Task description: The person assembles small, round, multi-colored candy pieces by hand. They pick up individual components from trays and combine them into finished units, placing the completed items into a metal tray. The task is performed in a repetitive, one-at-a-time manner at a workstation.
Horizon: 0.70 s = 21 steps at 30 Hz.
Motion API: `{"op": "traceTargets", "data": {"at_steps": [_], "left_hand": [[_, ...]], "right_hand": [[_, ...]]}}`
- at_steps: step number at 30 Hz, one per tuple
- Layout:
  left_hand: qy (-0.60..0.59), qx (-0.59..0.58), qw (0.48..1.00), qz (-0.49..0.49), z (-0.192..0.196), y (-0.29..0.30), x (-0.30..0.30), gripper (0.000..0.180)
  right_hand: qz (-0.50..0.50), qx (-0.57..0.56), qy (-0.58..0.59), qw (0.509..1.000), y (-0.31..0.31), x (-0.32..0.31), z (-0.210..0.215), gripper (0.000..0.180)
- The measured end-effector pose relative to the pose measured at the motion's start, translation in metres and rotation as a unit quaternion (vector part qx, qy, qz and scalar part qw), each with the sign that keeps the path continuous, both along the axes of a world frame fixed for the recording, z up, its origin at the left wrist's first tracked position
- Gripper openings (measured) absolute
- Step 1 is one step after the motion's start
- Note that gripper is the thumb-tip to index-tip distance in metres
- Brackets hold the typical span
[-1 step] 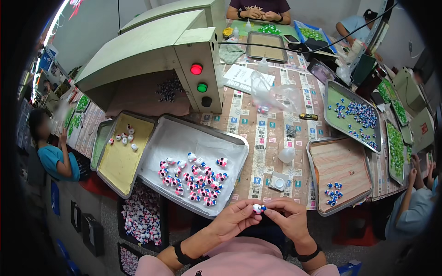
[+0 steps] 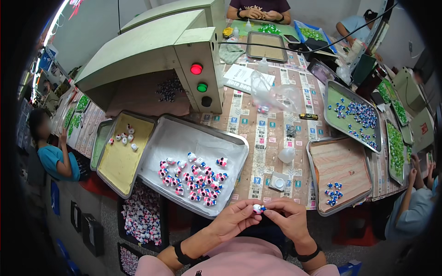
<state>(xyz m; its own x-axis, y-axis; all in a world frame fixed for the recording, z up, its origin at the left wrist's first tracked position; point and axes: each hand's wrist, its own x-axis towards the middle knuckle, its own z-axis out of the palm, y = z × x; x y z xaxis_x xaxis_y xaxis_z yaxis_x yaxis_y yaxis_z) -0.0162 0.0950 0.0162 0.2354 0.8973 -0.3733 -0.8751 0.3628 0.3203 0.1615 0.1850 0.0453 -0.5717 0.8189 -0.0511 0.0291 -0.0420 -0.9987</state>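
Just beyond the table's front edge, my two hands meet around a small figurine. My left hand [image 2: 237, 218] pinches its white, round part [image 2: 257, 209] between thumb and fingertips. My right hand [image 2: 288, 220] grips the blue end [image 2: 263, 208] from the other side, fingertips closed. The two parts touch; whether they are fixed together I cannot tell. To the left, a white-lined metal tray [image 2: 156, 156] bears many assembled figurines [image 2: 198, 181] in white, pink and blue. On the right, a tray lined with pinkish paper [image 2: 340, 158] carries several small blue pieces [image 2: 334, 195].
A yellow-lined tray [image 2: 122, 161] with several white heads overlaps the white-lined one. Behind stands a beige machine [image 2: 198, 50] with red and green lights. A green-lined tray [image 2: 336, 122] of blue pieces, a round translucent bottle [image 2: 286, 155] and a small square block [image 2: 278, 181] are also near.
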Motion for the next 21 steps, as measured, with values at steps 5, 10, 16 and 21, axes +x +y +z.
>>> {"op": "traceTargets", "data": {"at_steps": [5,10,16,21], "left_hand": [[0.045,0.007,0.999,-0.002,-0.002,-0.003,0.001,0.034],[0.103,0.002,0.995,-0.005,0.0,-0.005,0.002,0.034],[0.154,-0.018,0.988,0.003,0.005,-0.007,0.001,0.033],[0.163,-0.026,0.986,0.011,0.007,-0.011,-0.002,0.032]], "right_hand": [[0.017,0.075,-0.054,0.996,0.001,-0.001,0.011,0.018],[0.018,0.159,-0.069,0.985,0.001,-0.002,0.01,0.02],[0.003,0.175,-0.068,0.982,-0.002,-0.011,0.013,0.019],[0.009,0.228,-0.068,0.971,-0.005,-0.017,0.013,0.019]]}}
